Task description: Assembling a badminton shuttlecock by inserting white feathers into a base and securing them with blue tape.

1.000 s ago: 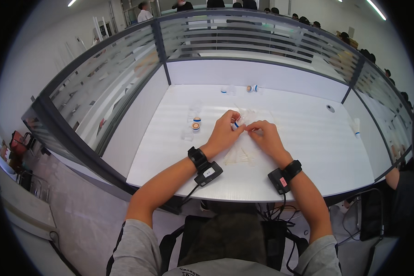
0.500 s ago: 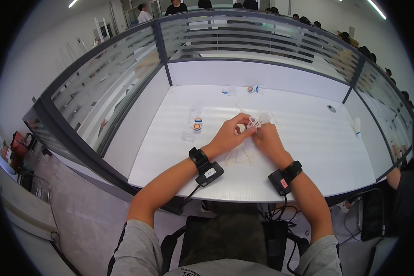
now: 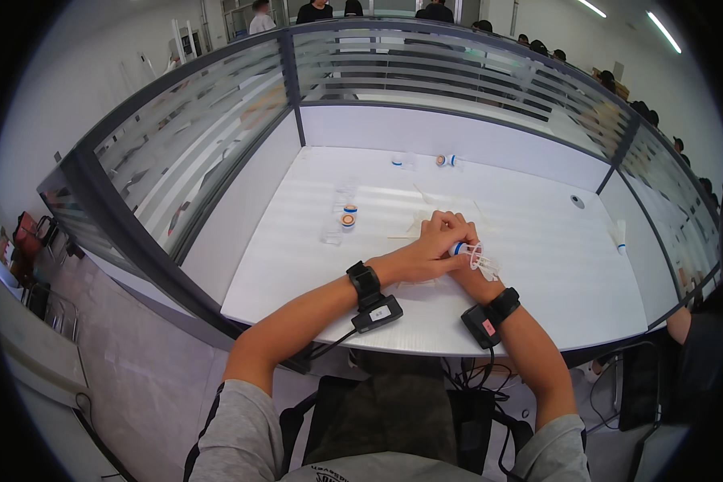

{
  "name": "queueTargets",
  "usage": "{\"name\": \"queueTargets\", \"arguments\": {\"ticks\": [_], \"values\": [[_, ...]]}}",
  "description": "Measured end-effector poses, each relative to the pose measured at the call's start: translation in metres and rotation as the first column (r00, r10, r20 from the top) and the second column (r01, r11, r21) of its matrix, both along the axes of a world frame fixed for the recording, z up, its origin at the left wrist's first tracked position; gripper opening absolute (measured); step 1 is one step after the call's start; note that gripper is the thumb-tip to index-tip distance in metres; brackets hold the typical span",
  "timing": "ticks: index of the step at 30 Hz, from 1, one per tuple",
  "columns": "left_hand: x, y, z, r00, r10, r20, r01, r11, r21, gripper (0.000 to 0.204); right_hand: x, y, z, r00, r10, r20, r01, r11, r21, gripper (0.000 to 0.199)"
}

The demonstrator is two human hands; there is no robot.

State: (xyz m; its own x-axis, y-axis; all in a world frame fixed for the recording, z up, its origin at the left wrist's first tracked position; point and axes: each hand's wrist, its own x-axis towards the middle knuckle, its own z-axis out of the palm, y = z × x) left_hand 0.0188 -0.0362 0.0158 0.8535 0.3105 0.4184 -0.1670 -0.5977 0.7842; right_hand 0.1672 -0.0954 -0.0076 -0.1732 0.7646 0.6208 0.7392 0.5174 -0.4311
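Near the middle of the table my left hand (image 3: pixel 428 251) and my right hand (image 3: pixel 471 278) meet, fingers overlapping. Closed in my left hand is a small blue-and-white cylindrical piece with white plastic loops (image 3: pixel 480 258), its loops pointing down and right over my right wrist. My right hand is bent under the left, its fingers curled and mostly hidden; what they grip does not show. Thin pale sticks (image 3: pixel 400 237) lie around and partly beneath my hands.
To the left stand small clear containers (image 3: pixel 332 234) beside round orange-topped, blue-ringed caps (image 3: pixel 348 220). Similar capped pieces (image 3: pixel 446 161) lie at the back. A white tube with a blue band (image 3: pixel 621 238) is at the far right. Partition walls (image 3: pixel 450 122) surround the table.
The looped piece has turned from pointing up and away to pointing down and right. My left hand has moved right over the right hand, which is now bent beneath it.
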Motion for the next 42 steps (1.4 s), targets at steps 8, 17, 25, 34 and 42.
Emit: {"name": "queueTargets", "arguments": {"ticks": [8, 17, 25, 34, 42], "values": [[0.000, 0.009, -0.004, 0.999, -0.026, 0.023, 0.024, 0.997, 0.071, 0.023, -0.006, -0.002, 0.005, 0.996, -0.040, 0.077, 0.036, 0.998, 0.044, 0.029], [0.003, 0.002, -0.007, 0.999, -0.043, -0.027, 0.045, 0.995, 0.087, 0.026, 0.003, 0.007, -0.008, 0.991, -0.034, 0.133, 0.020, 0.995, 0.102, 0.015], [0.005, -0.002, -0.002, 0.999, 0.039, -0.012, -0.034, 0.954, 0.296, 0.025, 0.018, 0.032, -0.047, 0.946, -0.137, 0.294, 0.072, 0.972, 0.224, 0.029], [0.009, -0.005, 0.004, 0.984, 0.167, -0.057, -0.124, 0.884, 0.452, 0.022, 0.026, 0.031, -0.062, 0.998, 0.054, -0.015, -0.048, 0.962, 0.267, 0.050], [0.002, 0.006, -0.007, 0.993, 0.090, 0.071, -0.113, 0.884, 0.455, 0.029, 0.019, 0.021, -0.050, 0.974, 0.172, -0.148, -0.151, 0.978, 0.143, 0.042]]}}
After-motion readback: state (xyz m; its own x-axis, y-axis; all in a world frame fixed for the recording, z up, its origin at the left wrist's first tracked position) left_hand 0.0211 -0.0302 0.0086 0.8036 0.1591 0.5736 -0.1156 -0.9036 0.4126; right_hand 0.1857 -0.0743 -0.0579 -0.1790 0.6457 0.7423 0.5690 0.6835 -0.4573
